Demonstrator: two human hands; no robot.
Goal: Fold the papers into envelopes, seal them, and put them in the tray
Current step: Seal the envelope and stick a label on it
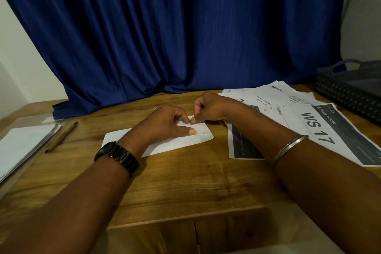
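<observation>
A white folded paper envelope (177,140) lies flat on the wooden table (185,187) in the middle. My left hand (165,125) rests on it, thumb pressing its top face, fingers curled at a small dark piece (191,122) by the upper edge. My right hand (208,107) pinches that same small piece from the right. What the piece is cannot be told. The dark tray (350,90) stands at the far right edge.
Printed sheets (309,121), one reading "WS 17", spread on the right between the envelope and the tray. A stack of white sheets (24,146) lies at the left, with a brown pencil (61,136) beside it. A blue curtain (185,27) hangs behind.
</observation>
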